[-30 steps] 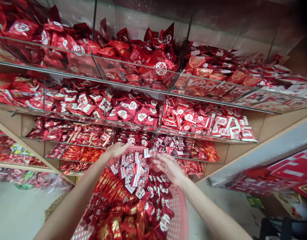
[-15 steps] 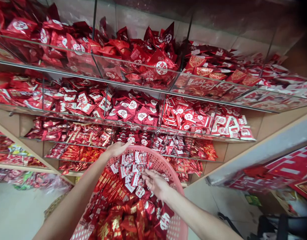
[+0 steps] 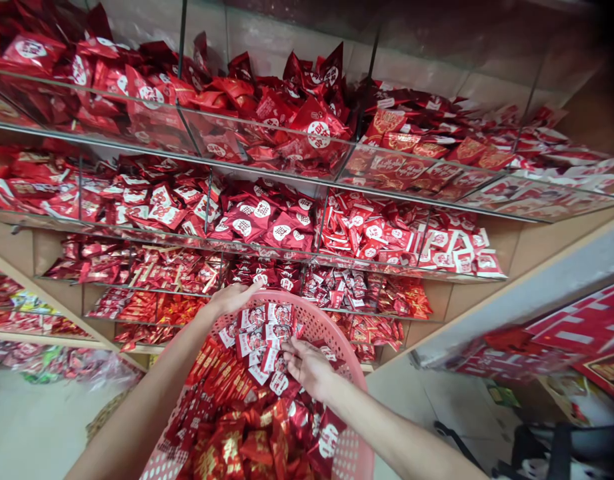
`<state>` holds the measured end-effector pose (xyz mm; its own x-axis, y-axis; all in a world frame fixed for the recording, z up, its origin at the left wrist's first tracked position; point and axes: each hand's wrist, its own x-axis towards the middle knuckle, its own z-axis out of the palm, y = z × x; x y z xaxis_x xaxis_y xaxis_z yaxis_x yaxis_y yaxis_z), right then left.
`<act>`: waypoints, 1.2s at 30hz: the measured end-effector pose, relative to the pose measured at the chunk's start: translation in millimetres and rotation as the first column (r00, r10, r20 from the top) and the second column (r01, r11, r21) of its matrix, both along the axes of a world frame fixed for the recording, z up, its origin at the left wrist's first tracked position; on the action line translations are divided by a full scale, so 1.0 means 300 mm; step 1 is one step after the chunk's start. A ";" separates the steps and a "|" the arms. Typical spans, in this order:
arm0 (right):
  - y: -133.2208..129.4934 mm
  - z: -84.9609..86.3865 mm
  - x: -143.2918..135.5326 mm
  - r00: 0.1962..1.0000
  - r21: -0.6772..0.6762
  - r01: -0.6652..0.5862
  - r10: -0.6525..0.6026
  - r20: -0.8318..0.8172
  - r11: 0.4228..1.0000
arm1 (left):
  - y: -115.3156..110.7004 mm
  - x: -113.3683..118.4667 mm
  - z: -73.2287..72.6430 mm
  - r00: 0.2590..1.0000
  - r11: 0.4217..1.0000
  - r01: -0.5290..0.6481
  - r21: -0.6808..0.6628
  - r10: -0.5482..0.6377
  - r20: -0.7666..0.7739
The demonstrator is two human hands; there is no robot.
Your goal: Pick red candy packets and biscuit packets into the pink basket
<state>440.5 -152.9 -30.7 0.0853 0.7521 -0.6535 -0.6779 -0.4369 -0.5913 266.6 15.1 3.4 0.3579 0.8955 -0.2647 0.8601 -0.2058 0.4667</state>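
A pink perforated plastic basket [image 3: 354,353] full of wrapped sweets is in front of me. My left hand [image 3: 233,299] grips its far rim, thumb stretched along the edge, the other fingers mostly hidden. Inside the basket my right hand [image 3: 309,367] lies against small white-and-red packets [image 3: 259,340], its fingers loosely bent and apart, with no packet visibly gripped. Left of these, slim orange-red packets [image 3: 221,373] lie in rows. Nearer me are larger red-and-gold packets [image 3: 257,447], and a dark red packet [image 3: 327,437] rests by the right wall.
Shelves with glass fronts [image 3: 267,143] rise ahead, divided into bins of red-wrapped sweets [image 3: 251,213]. Lower bins [image 3: 337,287] sit just behind the basket. At right are red printed packages [image 3: 577,333] and a black object [image 3: 551,447] on the tiled floor [image 3: 427,400].
The view has shifted very slightly, so the shelves appear a little further left. Both hands and the basket keep nearly the same places.
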 end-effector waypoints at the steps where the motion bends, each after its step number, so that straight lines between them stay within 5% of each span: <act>1: -0.001 0.004 0.001 1.000 -0.007 -0.021 0.020 -0.013 1.000 | 0.002 0.000 -0.003 1.000 1.000 0.003 0.000 -0.003 0.001; 8: -0.024 0.047 -0.001 0.988 -0.037 -0.148 0.146 -0.057 0.988 | 0.008 -0.005 -0.013 1.000 1.000 -0.014 0.011 0.014 0.012; 27: -0.090 0.079 0.022 0.972 -0.010 -0.208 0.206 -0.113 0.978 | 0.007 -0.004 -0.015 0.999 1.000 -0.011 -0.001 0.011 0.030; 30: -0.085 0.129 0.062 0.955 0.143 -0.298 0.293 0.055 0.944 | 0.007 -0.006 -0.015 1.000 1.000 -0.018 0.004 0.018 0.024; 33: -0.009 0.158 0.161 0.902 0.359 -0.317 0.163 0.399 0.878 | 0.006 -0.008 -0.014 1.000 1.000 -0.012 -0.001 0.012 0.028; 36: 0.111 0.140 0.291 0.621 0.451 -0.335 -0.166 0.766 0.827 | 0.003 -0.008 -0.010 1.000 1.000 -0.013 0.001 0.013 0.024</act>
